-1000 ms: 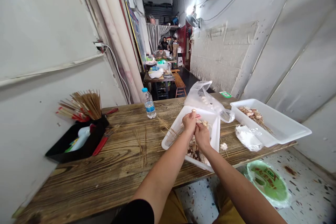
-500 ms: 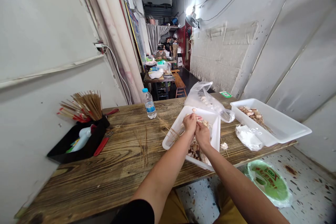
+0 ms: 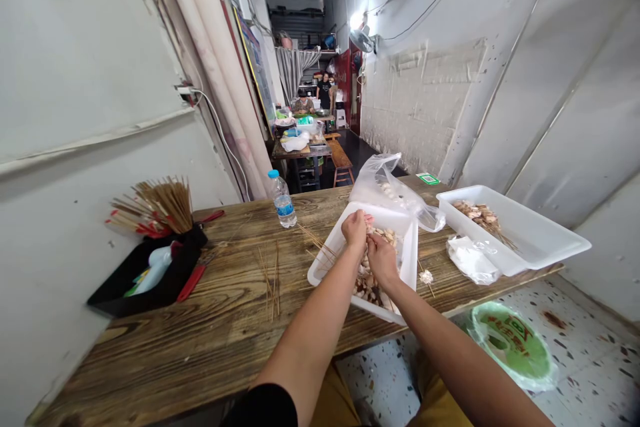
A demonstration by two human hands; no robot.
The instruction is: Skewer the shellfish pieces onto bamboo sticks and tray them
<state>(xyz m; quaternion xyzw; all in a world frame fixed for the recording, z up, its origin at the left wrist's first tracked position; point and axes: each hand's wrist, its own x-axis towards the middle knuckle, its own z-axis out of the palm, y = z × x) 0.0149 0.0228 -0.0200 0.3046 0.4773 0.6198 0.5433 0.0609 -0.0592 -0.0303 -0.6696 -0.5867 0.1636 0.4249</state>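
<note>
Hovering over the tray (image 3: 411, 259), both hands work close together: left hand (image 3: 355, 227) at the far end, right hand (image 3: 381, 259) just nearer, almost touching it. Fingers on both curl inward, but how tightly they close, or on what, I cannot tell from here. Heaped in the tray's near end lie food pieces (image 3: 367, 285), right by the right wrist. Left of the tray lie loose skewers (image 3: 269, 275), a bottle (image 3: 283, 200) beyond them, a bag (image 3: 385, 183) at its far edge, a second tray (image 3: 530, 240) to its right.

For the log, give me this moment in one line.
left hand, right hand: close together over white tray | tray: food pieces | grip: unclear | table: loose skewers
</note>
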